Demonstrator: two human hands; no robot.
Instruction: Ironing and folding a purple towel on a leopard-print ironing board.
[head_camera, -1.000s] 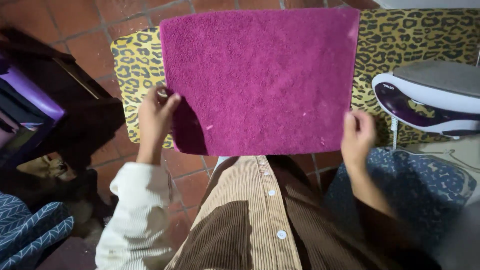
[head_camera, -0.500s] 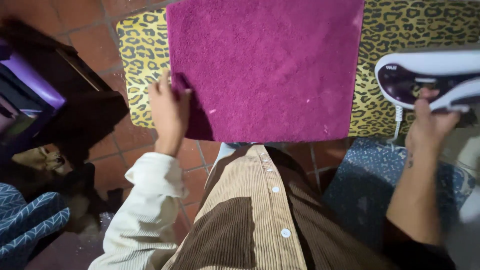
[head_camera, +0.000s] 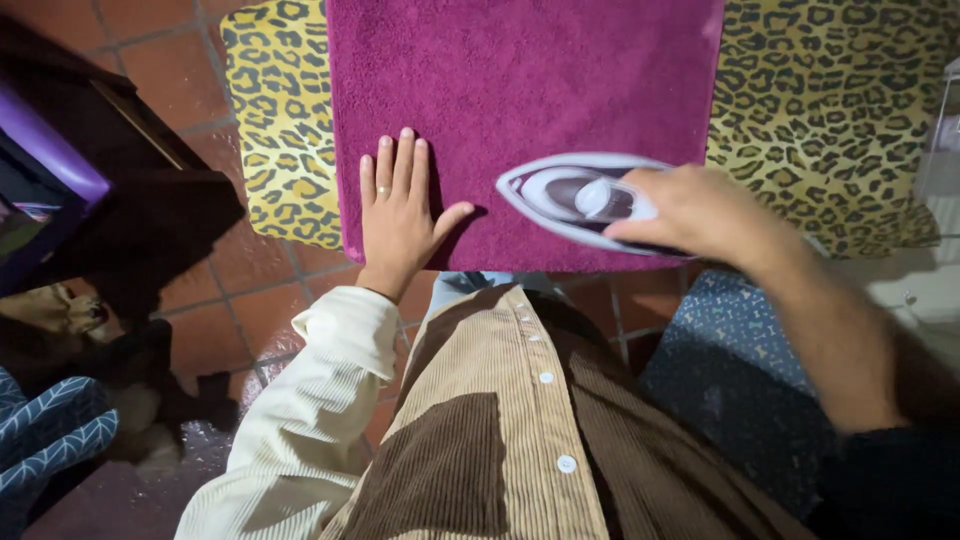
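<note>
The magenta towel (head_camera: 520, 90) lay flat on the leopard-print worktop (head_camera: 830, 110). The left hand (head_camera: 400, 215) pressed it, fingers spread, holding nothing. The right hand (head_camera: 700, 215) gripped the iron (head_camera: 575, 195), apparently just set at the near edge; most of the towel remained unironed.

Looking down our own body, we see both arms reaching forward. Our left arm, in a cream ribbed sleeve, bends at the elbow and angles up toward the centre. Our left hand (head_camera: 398, 215) lies flat, palm down, with the four fingers (head_camera: 405, 160) held close together pointing away from us and the thumb spread out to the right. A thin ring sits on one finger. Our right forearm is bare, with a dark sleeve near the elbow, and comes in from the lower right. Our right hand (head_camera: 695, 212) is curled closed in a grip, knuckles up, slightly blurred.
</note>
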